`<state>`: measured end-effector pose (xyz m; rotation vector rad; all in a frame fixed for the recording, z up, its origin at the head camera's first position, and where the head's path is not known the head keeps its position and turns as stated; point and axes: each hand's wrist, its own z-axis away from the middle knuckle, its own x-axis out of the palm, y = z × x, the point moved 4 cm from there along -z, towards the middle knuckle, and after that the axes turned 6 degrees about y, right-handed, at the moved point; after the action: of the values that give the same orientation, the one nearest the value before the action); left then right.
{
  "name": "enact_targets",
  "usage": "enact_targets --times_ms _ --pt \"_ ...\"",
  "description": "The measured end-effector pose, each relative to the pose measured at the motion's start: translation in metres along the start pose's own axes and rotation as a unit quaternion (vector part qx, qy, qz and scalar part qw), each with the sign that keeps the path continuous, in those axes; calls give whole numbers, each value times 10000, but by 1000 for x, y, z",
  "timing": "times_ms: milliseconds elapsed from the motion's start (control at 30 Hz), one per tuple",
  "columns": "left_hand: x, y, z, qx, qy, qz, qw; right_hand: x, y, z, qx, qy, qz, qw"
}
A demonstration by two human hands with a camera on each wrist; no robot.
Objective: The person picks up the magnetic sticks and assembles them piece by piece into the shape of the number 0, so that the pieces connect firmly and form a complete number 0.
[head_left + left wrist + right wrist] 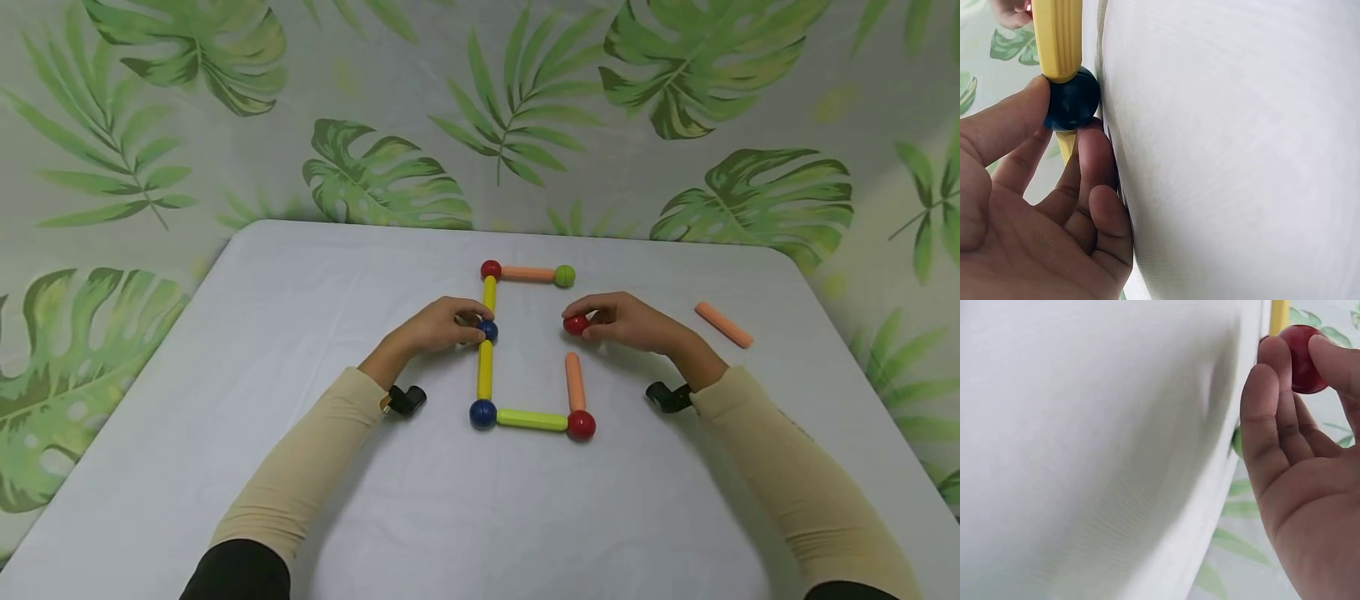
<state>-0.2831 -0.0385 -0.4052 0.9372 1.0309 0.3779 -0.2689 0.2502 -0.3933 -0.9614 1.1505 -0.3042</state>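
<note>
My left hand (446, 323) pinches a blue ball (1075, 100) that joins two yellow sticks (485, 371) in a line. In my right hand (628, 322), thumb and fingers grip a red ball (1304, 359), just above the far end of an orange stick (574, 382). That stick runs up from another red ball (581, 426). A yellow-green stick (532, 420) links this red ball to a blue ball (483, 414) at the near left corner. At the far end, a red ball (491, 269) connects to an orange stick (527, 274) tipped by a green ball (565, 276).
A loose orange stick (723, 325) lies on the right side of the white table (187, 433), beyond my right hand. Behind the table's far edge hangs a leaf-patterned cloth (540, 100). Small black cameras (407, 401) sit on both wrists.
</note>
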Motion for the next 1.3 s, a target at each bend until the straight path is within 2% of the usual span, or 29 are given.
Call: enact_targets --times_ms 233,367,567,733,900,1067,1300 --pt "-1 -1 0 -20 53 -91 9999 9 2 1 -210 54 473 9986" --pt "0 -1 0 -22 26 -108 9999 12 3 2 -107 77 615 9980" --pt "1 2 2 6 -7 -51 10000 13 4 5 80 35 604 9981" --pt "1 2 1 -44 21 -40 10000 15 4 7 266 -187 365 9988" --pt "1 2 0 -49 29 -90 9999 16 4 9 370 -192 273 9988" --pt "2 0 -1 -92 20 -125 9999 17 1 12 256 -123 360 9989" --pt "2 -1 -1 -121 52 -116 9998 18 -4 16 18 20 821 9966"
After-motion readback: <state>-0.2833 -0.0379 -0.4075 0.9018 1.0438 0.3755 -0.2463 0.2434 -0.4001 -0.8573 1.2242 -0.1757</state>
